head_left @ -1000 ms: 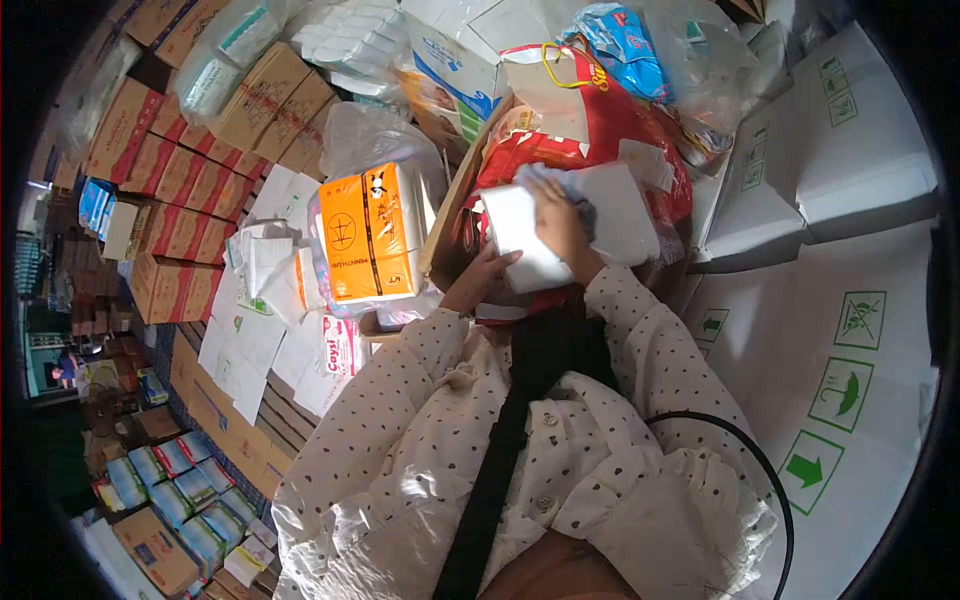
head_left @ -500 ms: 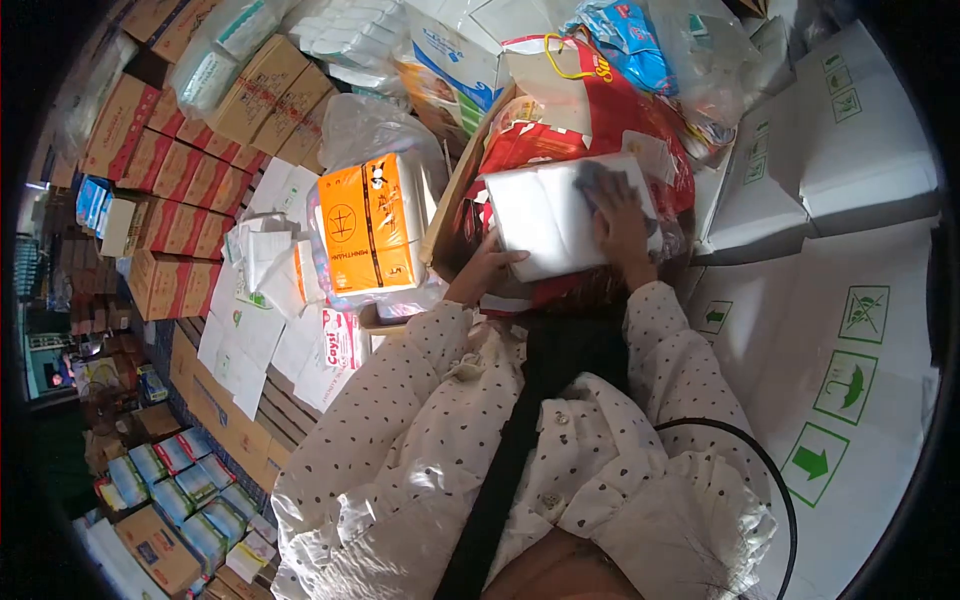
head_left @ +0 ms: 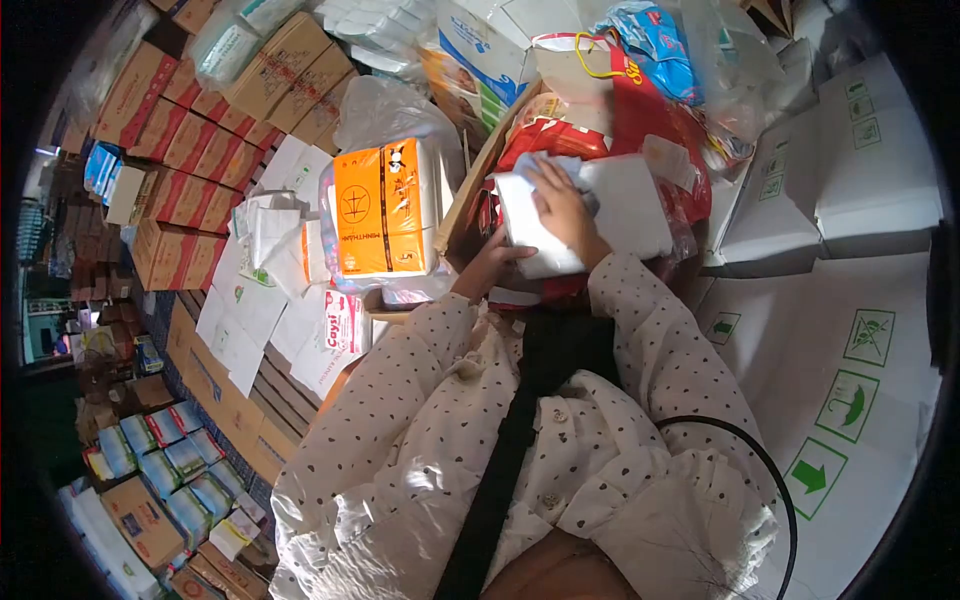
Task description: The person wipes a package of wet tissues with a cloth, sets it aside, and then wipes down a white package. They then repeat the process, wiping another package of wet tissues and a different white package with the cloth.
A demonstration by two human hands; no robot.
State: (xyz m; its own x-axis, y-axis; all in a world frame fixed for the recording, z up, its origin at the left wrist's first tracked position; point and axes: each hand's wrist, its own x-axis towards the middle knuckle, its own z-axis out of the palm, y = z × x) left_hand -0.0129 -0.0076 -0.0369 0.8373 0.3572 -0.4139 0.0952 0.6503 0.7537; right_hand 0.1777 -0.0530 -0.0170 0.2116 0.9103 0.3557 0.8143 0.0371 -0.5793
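A white plastic-wrapped pack lies over the red bags in an open carton. My right hand presses a grey-blue cloth flat on the pack's top, left of its middle. At the pack's lower left corner, my left hand grips the edge, thumb on top. Left of the carton stands an orange-labelled pack in clear plastic.
Large white cartons fill the right side. Red and brown boxes are stacked at the left. A red bag and a blue packet lie beyond the pack. A black cable curves at my right.
My right hand has slid with the cloth from the pack's right part to its left part. My left hand keeps its place at the corner. The view has shifted slightly.
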